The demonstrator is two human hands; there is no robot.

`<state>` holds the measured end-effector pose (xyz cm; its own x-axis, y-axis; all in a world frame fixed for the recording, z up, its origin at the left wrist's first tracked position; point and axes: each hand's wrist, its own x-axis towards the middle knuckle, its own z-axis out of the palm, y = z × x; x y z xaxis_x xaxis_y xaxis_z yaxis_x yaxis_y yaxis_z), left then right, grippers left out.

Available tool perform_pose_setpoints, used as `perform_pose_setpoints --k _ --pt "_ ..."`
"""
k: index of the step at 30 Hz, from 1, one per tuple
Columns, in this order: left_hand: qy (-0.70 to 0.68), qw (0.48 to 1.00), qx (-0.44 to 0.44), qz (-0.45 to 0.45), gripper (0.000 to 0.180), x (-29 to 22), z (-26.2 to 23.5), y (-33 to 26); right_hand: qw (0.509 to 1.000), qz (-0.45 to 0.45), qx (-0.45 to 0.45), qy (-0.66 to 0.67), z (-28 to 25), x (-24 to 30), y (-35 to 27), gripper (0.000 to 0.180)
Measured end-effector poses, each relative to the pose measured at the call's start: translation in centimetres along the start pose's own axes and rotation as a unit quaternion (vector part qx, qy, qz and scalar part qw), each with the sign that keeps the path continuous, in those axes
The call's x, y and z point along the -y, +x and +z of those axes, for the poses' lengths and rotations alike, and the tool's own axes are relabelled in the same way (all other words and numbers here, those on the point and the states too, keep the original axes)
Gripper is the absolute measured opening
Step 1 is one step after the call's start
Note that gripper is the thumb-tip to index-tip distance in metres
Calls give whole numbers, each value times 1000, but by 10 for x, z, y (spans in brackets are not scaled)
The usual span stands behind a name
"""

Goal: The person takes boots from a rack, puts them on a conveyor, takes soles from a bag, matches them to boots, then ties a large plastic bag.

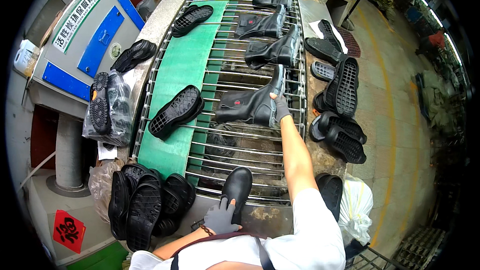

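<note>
Close to my body, my left hand (223, 217) in a grey fingerless glove grips a black boot (237, 186), its rounded toe pointing away from me. The rest of that boot is hidden by my hand and body. With my right arm stretched forward, my right hand (281, 107), gloved the same way, holds the sole edge at the heel of another black boot (250, 107). This one lies on its side across the metal rods of the conveyor (250, 147), shaft to the left. A pair of black soles (176, 112) rests on the green strip (167, 77) beside it.
Farther along the rods lie several more black boots (274, 50). Loose black soles are heaped at the near left (145, 210) and along the right ledge (345, 87). A grey and blue machine (82, 35) stands at left; a white sack (356, 202) sits at near right.
</note>
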<state>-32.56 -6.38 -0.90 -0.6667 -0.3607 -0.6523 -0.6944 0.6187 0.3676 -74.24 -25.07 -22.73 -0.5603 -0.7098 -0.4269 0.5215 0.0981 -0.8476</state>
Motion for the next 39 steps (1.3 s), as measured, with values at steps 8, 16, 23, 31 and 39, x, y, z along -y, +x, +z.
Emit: perform_pose_setpoints --k 8,16,23,31,39 --pt "-323 946 -4 -42 101 51 40 17 875 -189 -79 -438 0 42 -70 57" --pt "-628 772 65 73 76 46 -29 34 945 272 131 -123 -59 -76 -342 60" --pt "-670 698 164 193 75 6 -85 106 883 332 137 303 -29 -98 -387 84" --pt "-379 879 113 267 56 33 -92 218 981 -23 -63 -180 -72 -17 -305 60" --pt "9 960 -48 276 60 31 -38 242 810 -70 -199 -547 -49 -25 -291 45"
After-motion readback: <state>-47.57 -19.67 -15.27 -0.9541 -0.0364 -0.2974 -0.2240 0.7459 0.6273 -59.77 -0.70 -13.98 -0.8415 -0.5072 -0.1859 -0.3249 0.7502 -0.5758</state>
